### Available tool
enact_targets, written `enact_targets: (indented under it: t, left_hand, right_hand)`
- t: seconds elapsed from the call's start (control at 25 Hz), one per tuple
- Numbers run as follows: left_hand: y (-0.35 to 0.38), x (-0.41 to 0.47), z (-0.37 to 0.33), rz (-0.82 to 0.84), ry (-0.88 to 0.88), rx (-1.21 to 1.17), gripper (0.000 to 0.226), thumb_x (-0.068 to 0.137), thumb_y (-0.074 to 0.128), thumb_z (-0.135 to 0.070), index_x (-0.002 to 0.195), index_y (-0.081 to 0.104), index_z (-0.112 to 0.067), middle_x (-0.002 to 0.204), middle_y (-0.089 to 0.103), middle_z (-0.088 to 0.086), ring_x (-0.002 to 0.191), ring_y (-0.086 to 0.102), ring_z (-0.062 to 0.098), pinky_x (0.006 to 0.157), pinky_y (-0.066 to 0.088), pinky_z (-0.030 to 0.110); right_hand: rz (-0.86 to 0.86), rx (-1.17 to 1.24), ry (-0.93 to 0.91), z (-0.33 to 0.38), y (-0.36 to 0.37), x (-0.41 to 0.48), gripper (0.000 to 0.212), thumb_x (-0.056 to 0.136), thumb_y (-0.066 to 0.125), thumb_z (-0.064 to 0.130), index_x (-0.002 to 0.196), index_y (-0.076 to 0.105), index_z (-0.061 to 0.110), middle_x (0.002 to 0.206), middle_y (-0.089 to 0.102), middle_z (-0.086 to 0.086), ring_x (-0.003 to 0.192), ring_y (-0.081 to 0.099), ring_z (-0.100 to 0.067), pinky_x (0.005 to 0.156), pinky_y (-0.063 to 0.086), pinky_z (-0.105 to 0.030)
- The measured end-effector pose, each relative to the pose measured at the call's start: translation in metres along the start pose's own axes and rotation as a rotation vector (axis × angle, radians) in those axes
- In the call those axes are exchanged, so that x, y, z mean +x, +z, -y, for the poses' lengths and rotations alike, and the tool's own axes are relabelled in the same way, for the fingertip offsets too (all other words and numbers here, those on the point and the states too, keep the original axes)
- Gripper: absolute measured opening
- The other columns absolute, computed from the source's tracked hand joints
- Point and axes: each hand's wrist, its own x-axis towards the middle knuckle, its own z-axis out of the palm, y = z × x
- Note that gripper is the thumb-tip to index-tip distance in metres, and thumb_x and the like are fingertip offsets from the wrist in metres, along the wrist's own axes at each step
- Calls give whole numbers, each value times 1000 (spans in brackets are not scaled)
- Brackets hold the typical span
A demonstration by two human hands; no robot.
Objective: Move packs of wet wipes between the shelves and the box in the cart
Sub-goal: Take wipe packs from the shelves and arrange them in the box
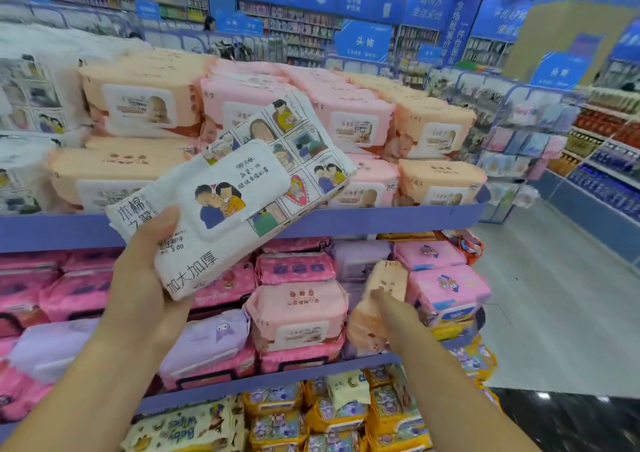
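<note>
The left arm reaches up from the lower left, palm turned upward, and the left hand [145, 278] lifts one white pack [235, 188] of wet wipes, printed with cartoon panels, in front of the top shelf [346, 219]. The thumb lies across the pack's near end and the other fingers curl under it, grasping it. The pack is tilted, its far end higher, and clear of the shelf.

The right arm stretches forward from the lower right to the middle shelf [277, 379]. The right hand [394, 316] grips one peach pack [384, 278] that stands on end between the pink packs there. The thumb presses its face; the other fingers are hidden behind it.

Three shelf levels show, each stacked with packs too many and too overlapped to count.
</note>
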Motion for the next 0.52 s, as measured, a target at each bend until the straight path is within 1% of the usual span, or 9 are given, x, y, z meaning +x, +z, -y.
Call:
enact_targets:
  t: [0.08,0.12,0.16,0.24,0.28,0.32,0.36,0.4,0.52]
  left_hand:
    - [-14,-9,-11,-6,10,-19,35,103,43,-21,117,74,-31,120,75,-6,106,73,13,80,61,34]
    - [-22,-14,-15,-9,16,-18,32,100,46,-22,120,70,-30,119,75,-7,106,73,12,80,62,34]
    - [-28,-20,-19,-14,12,-23,33,93,55,-26,124,67,-29,116,76,-8,103,74,11,77,64,33]
    - [-31,-38,-22,-16,-5,-8,70,65,74,-42,133,62,-26,112,77,-7,97,76,12,68,64,31]
    - [-31,-48,-21,-39,1,14,82,58,77,-45,136,60,-25,112,77,-6,96,76,13,67,64,32]
    - [-29,-57,-20,-52,22,20,74,65,75,-42,136,61,-24,113,77,-5,97,76,13,69,64,34]
    - [-26,-66,-18,-44,40,14,52,80,67,-35,131,64,-25,115,77,-4,98,75,13,73,64,36]
    - [-19,-75,-16,-62,35,16,33,94,56,-27,124,69,-27,116,76,-3,99,75,13,75,64,36]
    - [-6,-95,-2,-119,33,78,33,103,44,-20,108,75,-28,111,78,-4,91,76,10,63,63,28]
  right_hand:
    - [125,233,111,-8,-3,-4,54,71,77,54,101,64,11,64,61,-8,48,47,-21,50,36,-22]
    - [165,300,128,-11,-6,-8,47,72,78,51,91,62,12,58,57,-7,46,40,-20,51,33,-23]
    - [160,351,165,-9,-7,-12,42,76,78,47,89,61,11,62,57,-9,49,41,-22,55,38,-27]
    - [120,352,144,-5,-12,-20,33,87,74,38,95,62,8,78,58,-12,57,52,-26,71,53,-35]
    - [135,392,122,-6,-16,-24,30,90,73,34,100,63,7,80,58,-12,53,57,-26,67,56,-32]
    - [174,402,115,-7,-18,-25,29,91,73,30,106,64,6,81,60,-12,45,59,-23,56,56,-28]
    - [181,394,114,-8,-19,-24,33,90,74,29,112,65,6,84,65,-13,41,59,-20,46,52,-25]
    - [182,393,108,-11,-20,-21,39,88,75,30,118,66,7,91,70,-13,44,61,-19,44,50,-26]
    - [291,385,72,-23,-30,-2,50,81,78,32,124,67,10,112,74,-15,85,69,-30,71,55,-39]
